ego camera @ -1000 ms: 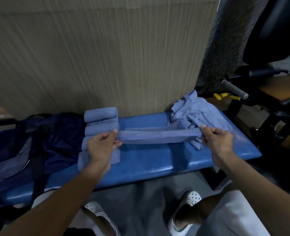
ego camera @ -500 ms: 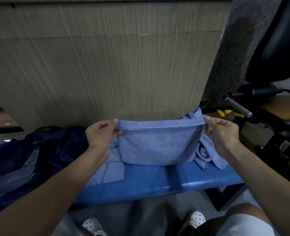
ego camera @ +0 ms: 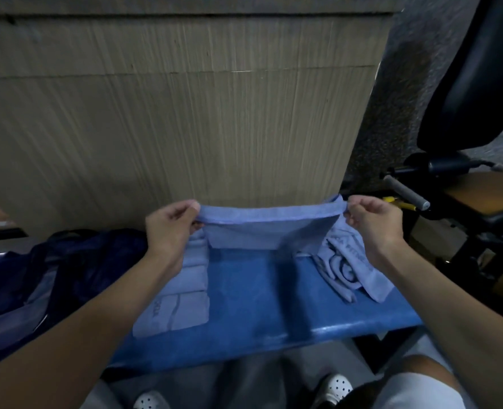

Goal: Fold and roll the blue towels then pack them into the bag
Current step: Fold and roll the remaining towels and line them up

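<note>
A light blue towel [ego camera: 269,228] hangs stretched between my hands above the blue padded bench [ego camera: 259,296]. My left hand [ego camera: 170,228] pinches its upper left corner. My right hand [ego camera: 372,222] pinches the upper right corner. Several rolled and folded blue towels [ego camera: 182,293] lie in a row on the bench under my left forearm. A crumpled pile of blue towels [ego camera: 347,267] with dark lettering lies at the bench's right end. The dark navy bag [ego camera: 61,270] sits open on the bench's left end.
A wood-grain panel [ego camera: 185,113] rises right behind the bench. Black gym equipment with a grey handle [ego camera: 406,191] and a yellow tool [ego camera: 397,202] stands at right. My knees and white shoes [ego camera: 332,388] are below the bench's front edge.
Both hands lifted the towel off the bench. It went from a narrow strip lying flat to a sheet hanging between raised hands, and its hanging part is now shorter.
</note>
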